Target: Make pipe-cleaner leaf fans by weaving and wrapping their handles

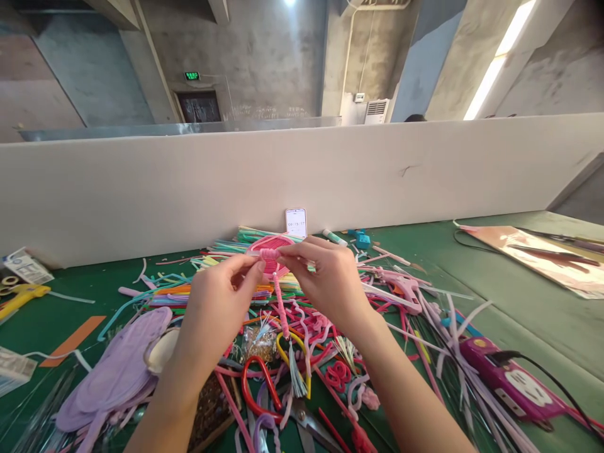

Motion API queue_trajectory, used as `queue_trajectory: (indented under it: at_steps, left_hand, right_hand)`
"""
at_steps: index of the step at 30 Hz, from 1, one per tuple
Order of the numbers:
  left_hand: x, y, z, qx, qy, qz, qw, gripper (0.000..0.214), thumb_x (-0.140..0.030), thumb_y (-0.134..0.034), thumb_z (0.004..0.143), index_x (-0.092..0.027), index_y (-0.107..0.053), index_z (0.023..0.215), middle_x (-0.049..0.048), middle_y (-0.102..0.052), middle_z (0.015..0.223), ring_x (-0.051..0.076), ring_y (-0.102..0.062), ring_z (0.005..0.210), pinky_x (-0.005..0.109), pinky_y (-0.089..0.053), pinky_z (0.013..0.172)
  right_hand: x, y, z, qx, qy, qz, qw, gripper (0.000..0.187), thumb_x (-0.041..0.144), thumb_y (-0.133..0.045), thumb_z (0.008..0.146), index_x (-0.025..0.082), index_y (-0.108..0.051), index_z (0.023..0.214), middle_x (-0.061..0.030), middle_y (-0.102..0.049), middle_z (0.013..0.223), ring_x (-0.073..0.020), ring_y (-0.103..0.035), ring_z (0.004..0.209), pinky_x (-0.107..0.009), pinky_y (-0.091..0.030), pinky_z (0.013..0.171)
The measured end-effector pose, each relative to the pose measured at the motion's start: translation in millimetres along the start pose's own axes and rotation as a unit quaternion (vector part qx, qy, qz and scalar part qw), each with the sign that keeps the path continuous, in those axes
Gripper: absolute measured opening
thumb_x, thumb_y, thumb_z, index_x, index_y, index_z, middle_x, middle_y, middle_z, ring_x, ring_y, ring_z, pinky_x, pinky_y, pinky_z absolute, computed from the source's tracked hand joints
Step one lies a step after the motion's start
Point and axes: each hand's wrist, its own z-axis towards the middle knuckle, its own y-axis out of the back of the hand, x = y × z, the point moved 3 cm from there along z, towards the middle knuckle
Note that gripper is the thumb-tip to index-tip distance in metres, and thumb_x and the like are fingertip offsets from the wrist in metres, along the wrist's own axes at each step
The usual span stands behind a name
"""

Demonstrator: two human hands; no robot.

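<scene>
Both my hands are raised over a green table (514,296) strewn with pipe cleaners. My left hand (219,302) and my right hand (325,277) pinch the top of a pink pipe-cleaner piece (271,255): a round pink disc with a fuzzy pink stem (282,308) hanging down from it. The fingertips of both hands meet at a small pink loop on the disc's rim. A pale tassel (296,371) dangles at the stem's lower end.
A heap of coloured pipe cleaners (330,327) covers the table. Purple fuzzy shapes (117,371) lie at left, a purple power strip (514,380) at right, scissors (309,428) in front. A phone (296,222) leans on the white partition (189,182). A yellow glue gun (21,296) lies far left.
</scene>
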Motion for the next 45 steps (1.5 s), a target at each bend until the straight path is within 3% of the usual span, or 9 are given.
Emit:
queue_trajectory:
  at_steps: [5, 12, 16, 20, 23, 28, 35, 40, 45]
  left_hand:
    - [-5.3, 3.5, -4.4, -0.025, -0.151, 0.271, 0.950, 0.028, -0.036, -0.048, 0.092, -0.023, -0.068, 0.078, 0.0034, -0.068, 0.063, 0.020, -0.058, 0.052, 0.029, -0.031, 0.049]
    - [1.9, 20.8, -0.1, 0.024, -0.217, 0.307, 0.926, 0.032, -0.037, -0.043, 0.095, -0.024, -0.070, 0.082, 0.0053, -0.071, 0.074, 0.022, -0.061, 0.064, 0.030, -0.034, 0.054]
    - [-0.8, 34.1, 0.9, 0.060, -0.231, 0.210, 0.948, 0.029, -0.041, -0.051, 0.091, -0.026, -0.070, 0.075, 0.0019, -0.069, 0.073, 0.020, -0.060, 0.070, 0.029, -0.040, 0.060]
    - [6.2, 42.9, 4.4, 0.132, -0.170, 0.017, 0.976, 0.021, -0.042, -0.066, 0.084, -0.028, -0.073, 0.071, 0.0001, -0.067, 0.068, 0.017, -0.058, 0.063, 0.028, -0.043, 0.059]
    - [16.7, 37.1, 9.2, 0.175, -0.129, -0.146, 0.965, 0.017, -0.043, -0.075, 0.078, -0.028, -0.074, 0.070, 0.0006, -0.063, 0.062, 0.017, -0.056, 0.063, 0.029, -0.044, 0.059]
    - [20.5, 7.7, 19.0, 0.125, -0.086, -0.358, 0.921, 0.035, -0.056, -0.081, 0.066, -0.025, -0.066, 0.062, -0.0034, -0.052, 0.054, 0.013, -0.047, 0.055, 0.027, -0.041, 0.055]
    - [25.8, -21.2, 24.9, -0.015, 0.030, -0.387, 0.922, 0.039, -0.050, -0.084, 0.059, -0.022, -0.058, 0.065, -0.0036, -0.056, 0.069, 0.011, -0.048, 0.061, 0.025, -0.045, 0.063]
    - [26.0, -23.7, 20.4, -0.073, 0.003, -0.224, 0.972, 0.029, -0.049, -0.067, 0.082, -0.020, -0.065, 0.077, -0.0010, -0.061, 0.069, 0.015, -0.055, 0.068, 0.027, -0.045, 0.068]
    - [7.0, -18.1, 10.5, -0.051, -0.099, 0.075, 0.991, 0.021, -0.037, -0.058, 0.089, -0.020, -0.068, 0.082, 0.0036, -0.069, 0.077, 0.022, -0.059, 0.075, 0.032, -0.043, 0.070]
  right_hand:
    - [2.9, -8.4, -4.3, 0.076, 0.007, -0.140, 0.987, 0.027, 0.016, -0.049, 0.094, 0.020, -0.076, 0.094, -0.0069, -0.070, 0.083, -0.0149, -0.059, 0.069, -0.025, -0.038, 0.058]
    - [9.1, -6.4, -6.4, 0.192, -0.021, -0.198, 0.961, 0.022, 0.011, -0.056, 0.089, 0.019, -0.076, 0.089, -0.0065, -0.069, 0.081, -0.0155, -0.057, 0.068, -0.027, -0.029, 0.054]
    - [16.0, 0.7, -6.9, 0.241, -0.008, -0.073, 0.968, 0.023, 0.006, -0.058, 0.086, 0.019, -0.077, 0.083, -0.0042, -0.070, 0.077, -0.0149, -0.059, 0.070, -0.026, -0.037, 0.060]
    - [19.0, 11.7, -6.1, 0.267, -0.001, 0.092, 0.959, 0.018, 0.008, -0.064, 0.084, 0.019, -0.078, 0.083, -0.0014, -0.071, 0.073, -0.0120, -0.060, 0.066, -0.025, -0.044, 0.062]
    - [20.4, 16.3, -5.6, 0.278, -0.020, 0.193, 0.941, 0.010, 0.014, -0.070, 0.083, 0.019, -0.078, 0.082, 0.0004, -0.071, 0.070, -0.0100, -0.059, 0.061, -0.023, -0.044, 0.057]
    - [16.7, 10.9, -3.0, 0.220, -0.081, 0.300, 0.925, 0.004, 0.018, -0.074, 0.080, 0.019, -0.078, 0.080, 0.0002, -0.071, 0.070, -0.0094, -0.058, 0.061, -0.022, -0.044, 0.054]
    - [-2.9, -0.6, 2.7, 0.068, -0.139, 0.293, 0.943, 0.008, 0.026, -0.073, 0.078, 0.020, -0.078, 0.080, -0.0018, -0.074, 0.077, -0.0128, -0.063, 0.069, -0.026, -0.049, 0.063]
    - [-11.8, -3.2, 2.6, -0.024, -0.190, 0.182, 0.964, 0.009, 0.024, -0.069, 0.081, 0.018, -0.076, 0.080, -0.0025, -0.074, 0.075, -0.0134, -0.062, 0.067, -0.026, -0.047, 0.063]
    - [-14.9, -8.1, -1.1, -0.024, -0.121, 0.001, 0.992, 0.014, 0.020, -0.063, 0.087, 0.020, -0.077, 0.087, -0.0046, -0.073, 0.083, -0.0151, -0.062, 0.070, -0.027, -0.045, 0.068]
